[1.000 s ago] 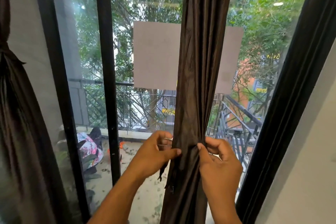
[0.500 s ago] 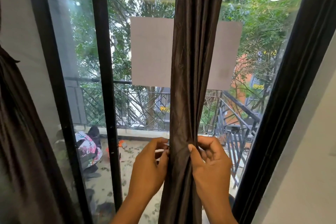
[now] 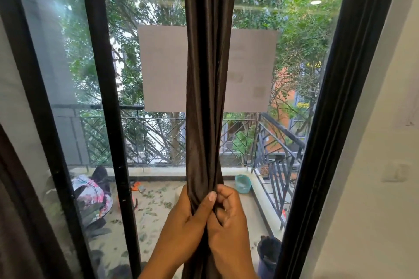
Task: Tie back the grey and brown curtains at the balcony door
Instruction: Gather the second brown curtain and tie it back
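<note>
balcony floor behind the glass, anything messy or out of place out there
Yes. Fallen leaves litter the balcony floor, and a crumpled floral bundle lies heaped at its left side. A small teal basket sits by the railing. Nothing looks broken.

The setting is presenting as a home, at a glazed balcony door (image 3: pixel 108 120) with black frames. A brown curtain (image 3: pixel 208 75) is hanging in front of the glass. Beyond it, a balcony with a black metal railing (image 3: pixel 278 142) is showing a leaf-strewn floor, a teal basket (image 3: pixel 243 183) and a bundle of patterned cloth (image 3: pixel 90 199). A plain white wall (image 3: pixel 374 165) is bordering the door on the right. Trees and a neighbouring building are standing outside.
</note>
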